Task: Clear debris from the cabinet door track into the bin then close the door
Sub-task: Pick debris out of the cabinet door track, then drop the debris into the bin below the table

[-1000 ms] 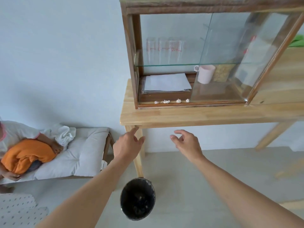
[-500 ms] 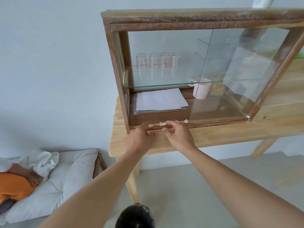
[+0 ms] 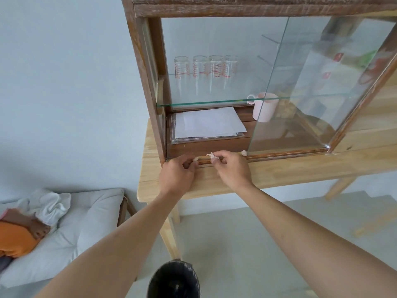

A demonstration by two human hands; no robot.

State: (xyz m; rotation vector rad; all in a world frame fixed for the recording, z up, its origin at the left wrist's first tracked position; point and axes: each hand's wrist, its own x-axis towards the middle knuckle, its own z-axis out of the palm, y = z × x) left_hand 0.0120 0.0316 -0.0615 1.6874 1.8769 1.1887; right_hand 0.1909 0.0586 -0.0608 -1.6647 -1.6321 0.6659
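Now the table (image 3: 279, 171) along the wall carries the cabinet (image 3: 146, 87) at its left end, and the cabinet's glass door (image 3: 311, 87) is slid to the right, leaving the left half open. Inside, four marked glasses (image 3: 206, 72) stand on the glass shelf, with papers (image 3: 208, 123) and a pink mug (image 3: 265, 109) below it. On the floor under the table's front edge stands the bin (image 3: 174, 280), dark and open-topped, directly below the arms.

A second ago both hands hung open in the air short of the table; they have since come up to the track (image 3: 279, 157) along the cabinet's bottom front edge. The left hand (image 3: 177, 175) is curled at the track's left end with its fingertips pinched on a small white scrap (image 3: 195, 159). The right hand (image 3: 233, 168), just beside it, is pinched on another scrap (image 3: 211, 155). The two hands are near each other but not touching.

One more scrap (image 3: 243, 152) lies in the track against the door's left edge, right of the right hand. Whether any piece sits hidden under the hands cannot be told.

So picking has begun but nothing is in the bin yet. While that last scrap lies at the door's edge, it would likely jam a closing slide.
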